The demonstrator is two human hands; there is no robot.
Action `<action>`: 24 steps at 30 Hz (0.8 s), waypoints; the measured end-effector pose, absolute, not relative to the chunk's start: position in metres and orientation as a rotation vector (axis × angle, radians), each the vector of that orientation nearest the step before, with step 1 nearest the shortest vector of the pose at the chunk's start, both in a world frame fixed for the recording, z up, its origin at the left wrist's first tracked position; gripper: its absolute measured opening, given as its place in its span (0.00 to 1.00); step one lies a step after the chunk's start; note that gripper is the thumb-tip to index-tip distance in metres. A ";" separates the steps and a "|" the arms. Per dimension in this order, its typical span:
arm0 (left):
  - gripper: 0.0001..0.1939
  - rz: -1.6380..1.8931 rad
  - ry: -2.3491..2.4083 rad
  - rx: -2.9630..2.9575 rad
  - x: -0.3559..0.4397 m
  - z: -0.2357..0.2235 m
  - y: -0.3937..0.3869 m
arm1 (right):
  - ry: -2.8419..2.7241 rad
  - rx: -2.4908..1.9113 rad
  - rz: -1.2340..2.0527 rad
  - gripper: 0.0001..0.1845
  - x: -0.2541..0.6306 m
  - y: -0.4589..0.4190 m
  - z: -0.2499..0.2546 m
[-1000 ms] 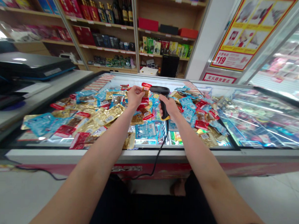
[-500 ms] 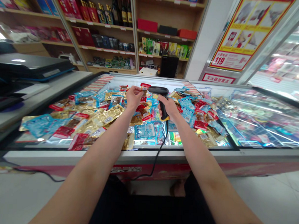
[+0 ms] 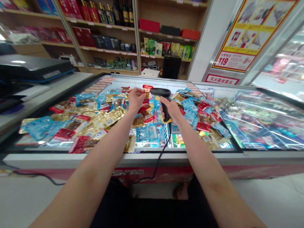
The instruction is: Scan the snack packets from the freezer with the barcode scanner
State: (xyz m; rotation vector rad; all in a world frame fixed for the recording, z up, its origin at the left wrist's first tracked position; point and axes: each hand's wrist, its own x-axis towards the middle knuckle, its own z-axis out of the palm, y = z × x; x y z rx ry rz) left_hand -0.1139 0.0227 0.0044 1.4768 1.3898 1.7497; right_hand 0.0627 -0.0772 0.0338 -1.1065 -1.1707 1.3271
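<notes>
A black handheld scanner is above a chest freezer, its head level and nose pointing left, its handle slanting downward. The right hand is wrapped around that handle. Just beside the nose, the left hand pinches a red-topped packet, long axis roughly upright. Beneath, gold, blue and red packets lie scattered.

The scanner I held was black, with yellow at the foot of its grip, and its cable was black too; my packet had a bright red top. Around them I saw blue packets, gold packets and red-and-brown packets. The freezer had a pale grey rim, a reddish front and red-and-white stripes; the poster was yellow, red and white
</notes>
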 end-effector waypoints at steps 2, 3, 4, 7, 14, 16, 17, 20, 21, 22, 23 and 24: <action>0.11 1.747 1.388 1.475 -0.114 0.005 0.022 | -1.172 -1.108 1.326 0.20 0.063 -0.077 0.033; 0.11 1.744 1.387 1.476 -0.114 0.005 0.022 | -1.170 -1.110 1.325 0.20 0.063 -0.077 0.033; 0.11 1.743 1.384 1.478 -0.114 0.004 0.022 | -1.165 -1.112 1.324 0.20 0.063 -0.076 0.032; 0.12 1.741 1.375 1.481 -0.112 0.002 0.024 | -1.143 -1.123 1.320 0.20 0.063 -0.073 0.031; 0.13 1.664 1.324 1.479 -0.096 -0.004 0.028 | -0.996 -1.148 1.235 0.21 0.075 -0.062 0.034; 0.15 1.613 1.298 1.449 -0.085 -0.003 0.026 | -0.917 -1.131 1.172 0.21 0.082 -0.060 0.038; 0.16 1.585 1.279 1.437 -0.079 -0.003 0.026 | -0.881 -1.116 1.135 0.22 0.086 -0.060 0.040; 0.19 1.537 1.195 1.386 -0.057 0.001 0.025 | -0.795 -1.067 1.023 0.24 0.096 -0.059 0.046; 0.19 1.534 1.171 1.363 -0.049 0.001 0.026 | -0.774 -1.047 0.999 0.25 0.099 -0.059 0.047; 0.19 1.531 1.154 1.346 -0.041 0.002 0.026 | -0.755 -1.029 0.982 0.25 0.101 -0.058 0.048; 0.19 1.525 1.146 1.340 -0.032 0.001 0.027 | -0.741 -1.011 0.970 0.25 0.102 -0.058 0.049; 0.19 1.512 1.144 1.356 -0.025 0.000 0.027 | -0.731 -0.997 0.961 0.25 0.103 -0.058 0.049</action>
